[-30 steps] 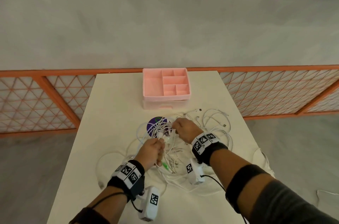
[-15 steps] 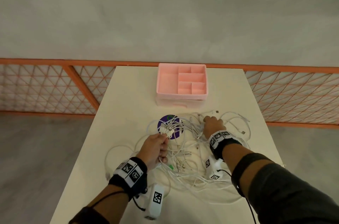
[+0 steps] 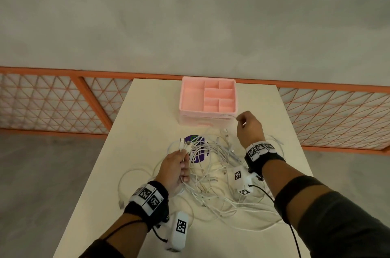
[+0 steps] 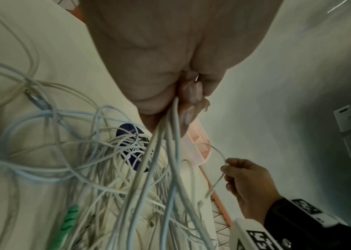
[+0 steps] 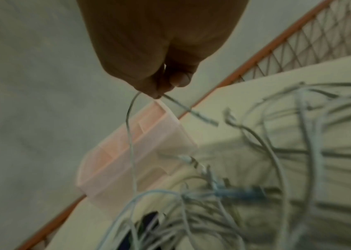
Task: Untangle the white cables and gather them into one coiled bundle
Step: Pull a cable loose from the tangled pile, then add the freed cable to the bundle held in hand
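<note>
Cables [image 3: 213,175], thin, round and white, lie in a loose tangle of loops on the smooth cream bench [image 3: 147,114], spread between and under the two hands. A few strands look pale blue in the left wrist view, and one carries a green ribbed sleeve [image 4: 68,225]. The left hand [image 3: 174,170] is curled round a sheaf of several strands; their short white plugs [image 3: 184,144] fan out just beyond its fingertips, and the strands hang down from its fist into the heap. The right hand [image 3: 249,129], raised farther out from the body than the left, pinches a single fine cable [image 4: 219,152] between thumb and forefinger; a short tail with a small connector end dangles from the pinch, while the other side arcs down into the tangle. Under the heap, ahead of the left hand, lies a flat round purple disc [image 3: 197,150], partly covered by strands. Just beyond the right hand stands a pink plastic organiser box [image 3: 207,97], rectangular with rounded corners, its top split into several square and oblong compartments. Orange metal railing [image 3: 63,101] with diamond mesh runs past the far end of the bench
</note>
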A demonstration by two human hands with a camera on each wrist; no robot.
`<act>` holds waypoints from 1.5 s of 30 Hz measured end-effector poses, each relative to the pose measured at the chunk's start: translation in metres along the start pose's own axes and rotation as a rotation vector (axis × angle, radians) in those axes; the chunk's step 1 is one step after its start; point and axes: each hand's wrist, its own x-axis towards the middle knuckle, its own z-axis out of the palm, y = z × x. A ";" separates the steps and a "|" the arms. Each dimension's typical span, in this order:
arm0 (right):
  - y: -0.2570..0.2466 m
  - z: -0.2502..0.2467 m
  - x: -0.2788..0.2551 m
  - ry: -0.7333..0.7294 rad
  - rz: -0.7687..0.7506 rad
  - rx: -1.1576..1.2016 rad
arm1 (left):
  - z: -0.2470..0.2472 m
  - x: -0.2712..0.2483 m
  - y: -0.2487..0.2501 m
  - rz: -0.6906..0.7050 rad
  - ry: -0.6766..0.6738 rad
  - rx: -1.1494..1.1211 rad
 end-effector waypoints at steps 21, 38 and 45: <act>-0.131 -0.042 -0.067 0.155 -0.142 0.848 | 0.007 -0.017 0.033 0.054 -0.155 -0.211; -0.106 0.018 -0.133 -0.422 -0.125 0.444 | 0.006 -0.014 0.022 0.115 -0.030 -0.179; -0.094 0.022 -0.135 -0.495 -0.199 0.373 | 0.004 -0.006 0.016 0.230 0.044 -0.040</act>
